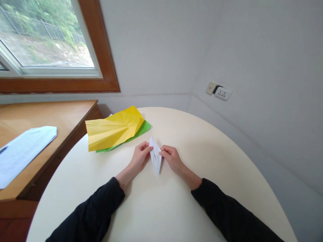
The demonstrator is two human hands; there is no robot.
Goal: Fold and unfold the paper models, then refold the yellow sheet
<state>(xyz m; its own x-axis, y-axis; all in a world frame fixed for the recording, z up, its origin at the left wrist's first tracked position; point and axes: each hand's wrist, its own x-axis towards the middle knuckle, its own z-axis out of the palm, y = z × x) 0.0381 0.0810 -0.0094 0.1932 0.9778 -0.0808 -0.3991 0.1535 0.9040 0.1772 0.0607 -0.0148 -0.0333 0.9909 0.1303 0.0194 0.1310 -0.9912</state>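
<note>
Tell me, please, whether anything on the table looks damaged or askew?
Only the yellow sheet stands out: it is creased and crumpled, lying askew over a green sheet. The white folded paper, pinched by the left hand and right hand, looks neat.

My left hand (139,157) and right hand (172,158) meet on the round table (202,148), the folded paper (155,156) pinched between them. Behind and to the left lie two loose sheets (113,131) — one on the other. Further left stands a desk (63,114) with a printed sheet (22,151) on it — the window (45,37) behind.
</note>
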